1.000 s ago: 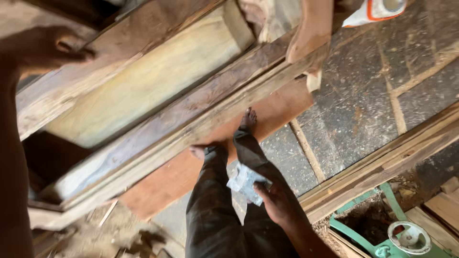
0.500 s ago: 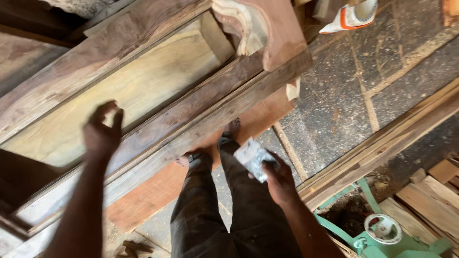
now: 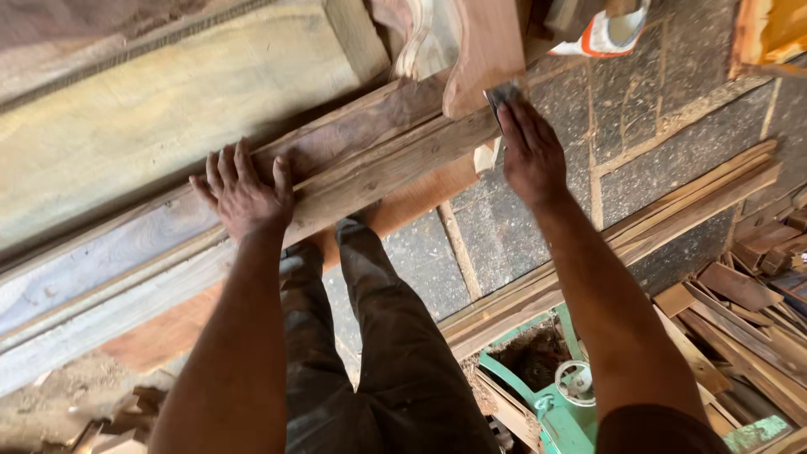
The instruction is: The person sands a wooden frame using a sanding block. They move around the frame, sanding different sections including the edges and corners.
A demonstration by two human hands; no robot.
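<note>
Dark stone paving [image 3: 664, 160] with pale joints fills the floor at 2 o'clock, strewn with wood offcuts [image 3: 756, 286] at 4 o'clock. Across the upper left lies a long wooden frame [image 3: 151, 252] of stacked rails, with a pale flat panel [image 3: 168, 118] at 11 o'clock. The left hand [image 3: 244, 192] lies flat on the frame's rail at 9 o'clock, fingers spread wide, holding nothing. The right hand [image 3: 531, 151] is at 1 o'clock, fingers straight and close together, pressing a small grey sheet of sandpaper [image 3: 501, 92] against the end of the reddish board [image 3: 483, 50] where it meets the frame. Only a corner of the sandpaper shows above the fingertips. Dark trousers [image 3: 378, 353] stand at 6 o'clock, and a green metal machine [image 3: 559, 403] sits at 5 o'clock.
</note>
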